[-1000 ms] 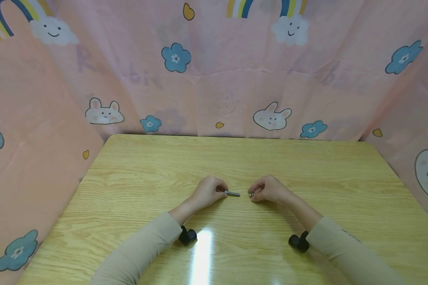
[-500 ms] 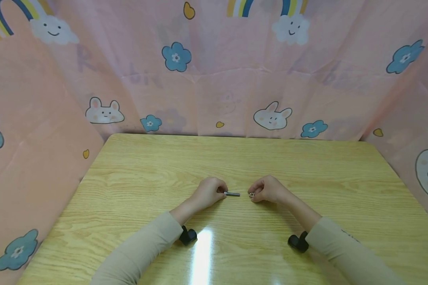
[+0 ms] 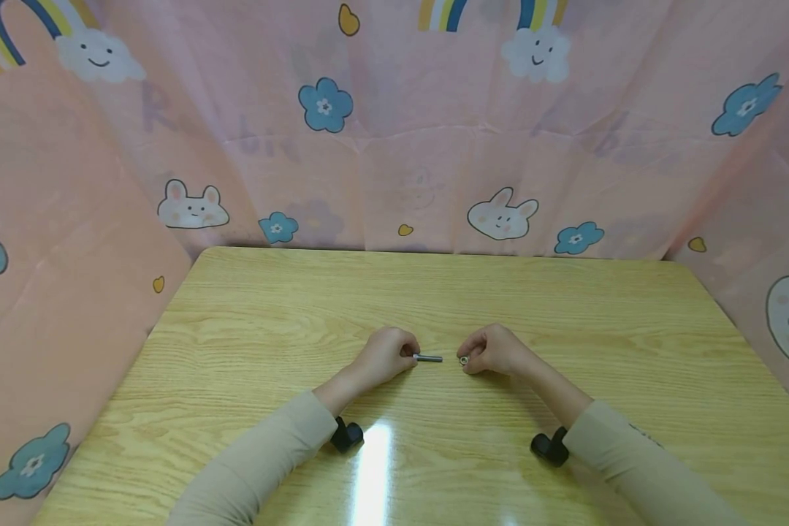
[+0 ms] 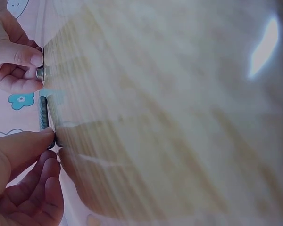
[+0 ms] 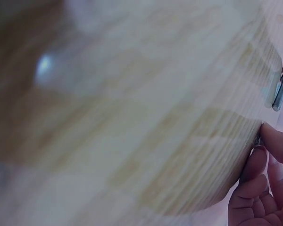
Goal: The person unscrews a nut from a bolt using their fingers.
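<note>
My left hand (image 3: 384,356) pinches a grey threaded bolt (image 3: 429,359) near its head, with the shank pointing right toward the other hand. In the left wrist view the thread of the bolt (image 4: 43,113) shows, while thumb and fingers cover its head. Between the thumb and fingertips of my right hand (image 3: 497,349) is a small metal nut (image 3: 463,360), its hole facing the bolt. A short gap separates the bolt's tip from the nut. Both hands are low over the tabletop. In the right wrist view the fingers mostly hide the nut (image 5: 258,140).
The wood-grain table (image 3: 289,292) spreads around both hands, with a bright light reflection near the front. A pink patterned cloth (image 3: 394,146) hangs behind and at both sides. Black wrist cameras (image 3: 347,436) are strapped under the sleeves.
Bolt and nut have tilted slightly within the fingers; the nut's hole turns a little. Both hands stay almost in place, and the gap between the two parts remains.
</note>
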Action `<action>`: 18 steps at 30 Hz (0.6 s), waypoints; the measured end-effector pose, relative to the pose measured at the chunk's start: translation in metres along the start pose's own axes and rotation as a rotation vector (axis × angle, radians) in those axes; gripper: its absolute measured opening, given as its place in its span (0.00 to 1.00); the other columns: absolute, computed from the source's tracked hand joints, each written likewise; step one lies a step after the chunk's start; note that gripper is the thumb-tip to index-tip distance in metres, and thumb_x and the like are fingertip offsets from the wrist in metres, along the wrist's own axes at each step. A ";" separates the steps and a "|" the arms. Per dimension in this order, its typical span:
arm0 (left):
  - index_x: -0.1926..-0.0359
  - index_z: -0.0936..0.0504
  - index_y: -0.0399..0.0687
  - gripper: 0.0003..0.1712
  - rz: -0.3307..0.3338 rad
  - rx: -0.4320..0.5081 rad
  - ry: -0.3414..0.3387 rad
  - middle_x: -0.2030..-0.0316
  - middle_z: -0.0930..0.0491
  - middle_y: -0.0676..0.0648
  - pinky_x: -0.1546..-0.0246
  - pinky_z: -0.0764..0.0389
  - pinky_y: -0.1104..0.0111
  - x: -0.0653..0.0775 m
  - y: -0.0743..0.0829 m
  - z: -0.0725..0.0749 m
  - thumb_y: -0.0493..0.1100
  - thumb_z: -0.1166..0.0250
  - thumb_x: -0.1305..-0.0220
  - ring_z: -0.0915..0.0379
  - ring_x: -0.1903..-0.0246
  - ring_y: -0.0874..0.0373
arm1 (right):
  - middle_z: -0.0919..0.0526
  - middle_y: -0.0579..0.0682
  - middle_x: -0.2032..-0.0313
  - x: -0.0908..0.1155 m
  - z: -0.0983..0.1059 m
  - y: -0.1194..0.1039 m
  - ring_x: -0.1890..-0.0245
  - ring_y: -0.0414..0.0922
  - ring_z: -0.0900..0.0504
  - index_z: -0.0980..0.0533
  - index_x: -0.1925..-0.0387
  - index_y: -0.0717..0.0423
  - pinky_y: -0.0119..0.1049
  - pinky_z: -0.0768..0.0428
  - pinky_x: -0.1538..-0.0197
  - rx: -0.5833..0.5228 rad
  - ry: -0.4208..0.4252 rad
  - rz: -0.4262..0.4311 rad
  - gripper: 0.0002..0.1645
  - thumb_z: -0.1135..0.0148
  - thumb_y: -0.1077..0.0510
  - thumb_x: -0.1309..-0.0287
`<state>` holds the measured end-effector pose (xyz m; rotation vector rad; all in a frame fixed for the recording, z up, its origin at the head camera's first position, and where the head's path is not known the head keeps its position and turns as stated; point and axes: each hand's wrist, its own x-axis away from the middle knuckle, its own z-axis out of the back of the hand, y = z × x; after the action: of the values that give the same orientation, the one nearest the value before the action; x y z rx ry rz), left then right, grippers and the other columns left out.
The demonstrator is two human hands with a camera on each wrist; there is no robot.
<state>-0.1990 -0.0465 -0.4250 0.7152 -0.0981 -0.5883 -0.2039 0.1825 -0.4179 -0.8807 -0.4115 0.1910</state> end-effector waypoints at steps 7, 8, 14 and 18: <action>0.70 0.17 0.38 0.04 -0.010 -0.002 0.000 0.73 0.19 0.48 0.69 0.25 0.74 0.000 -0.001 -0.001 0.30 0.31 0.49 0.25 0.72 0.60 | 0.21 0.47 0.80 0.000 0.001 -0.001 0.78 0.40 0.26 0.19 0.64 0.65 0.34 0.26 0.70 0.008 -0.017 0.023 0.14 0.30 0.70 0.58; 0.70 0.17 0.38 0.04 -0.011 -0.001 0.000 0.73 0.19 0.47 0.69 0.25 0.74 0.000 -0.001 0.000 0.30 0.31 0.49 0.25 0.72 0.60 | 0.21 0.47 0.80 0.001 0.001 -0.001 0.78 0.40 0.26 0.20 0.64 0.65 0.34 0.26 0.70 0.006 -0.020 0.028 0.14 0.30 0.70 0.58; 0.66 0.17 0.38 0.07 -0.014 -0.027 0.000 0.69 0.18 0.47 0.65 0.24 0.71 0.001 -0.003 0.003 0.32 0.31 0.49 0.24 0.69 0.58 | 0.21 0.48 0.78 0.004 0.007 0.001 0.76 0.41 0.27 0.22 0.59 0.66 0.33 0.27 0.67 -0.027 -0.061 0.076 0.18 0.30 0.67 0.56; 0.58 0.18 0.38 0.15 -0.049 -0.125 0.024 0.60 0.19 0.42 0.57 0.23 0.64 0.007 -0.004 0.017 0.39 0.30 0.47 0.23 0.59 0.51 | 0.20 0.50 0.71 0.012 0.018 0.003 0.71 0.44 0.25 0.24 0.54 0.64 0.36 0.25 0.66 0.010 -0.032 0.160 0.22 0.31 0.59 0.51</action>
<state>-0.1996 -0.0628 -0.4155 0.6046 -0.0213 -0.6270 -0.2005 0.2012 -0.4068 -0.9021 -0.3693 0.3545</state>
